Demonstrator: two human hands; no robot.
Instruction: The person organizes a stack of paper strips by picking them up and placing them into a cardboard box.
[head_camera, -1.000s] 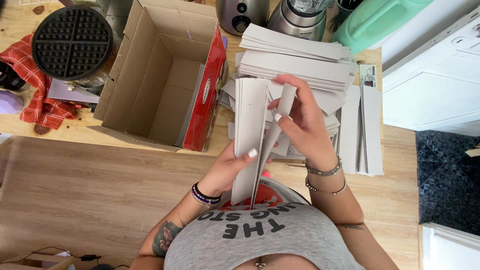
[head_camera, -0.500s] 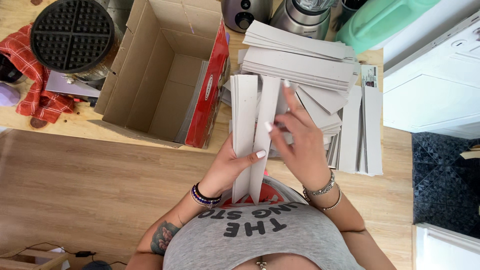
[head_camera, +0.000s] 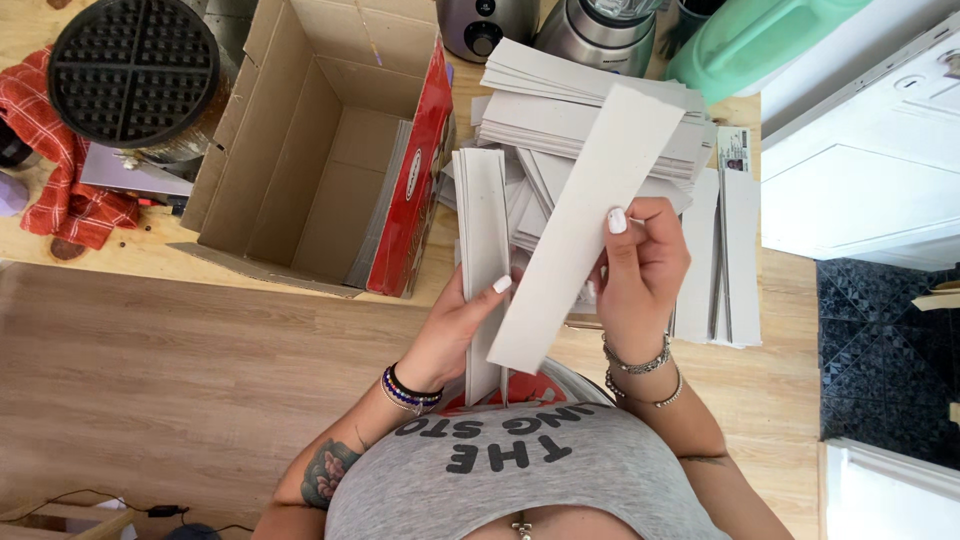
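Grey cardboard strips are the matter of the work in the head view, the only view there is. The left hand is closed around a thin bundle of strips, which stands on edge, with its lower end against the person's shirt. The right hand pinches one single strip between thumb and fingers. Half a second ago this strip was lying close against the bundle, almost parallel to it; now it is pulled clear and tilted, its upper end pointing away to the right, above the pile of strips on the tabletop. Both hands have also come a little lower and nearer to the body.

I judge that one strip has just been separated from the bundle, so the sorting goes on piece by piece, and many strips are waiting in the pile.

To the left, well apart from the hands, an open cardboard box with a red side stands on the tabletop. Beyond it there are a round black waffle iron and a red checked cloth.
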